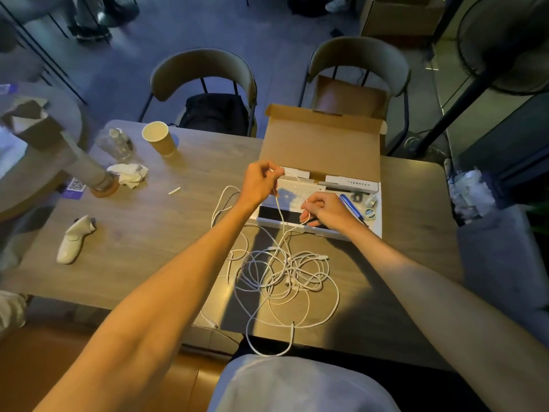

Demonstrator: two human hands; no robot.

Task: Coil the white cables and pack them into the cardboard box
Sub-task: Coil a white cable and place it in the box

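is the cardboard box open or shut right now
Open. The cardboard box has its lid flap raised at the back, and a blue pen lying inside is in plain sight.

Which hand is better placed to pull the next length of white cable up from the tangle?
Probably the right hand: it grips the white cable lower, nearer the tangle on the table, while the left hand pinches the strand higher up, as an anchor.
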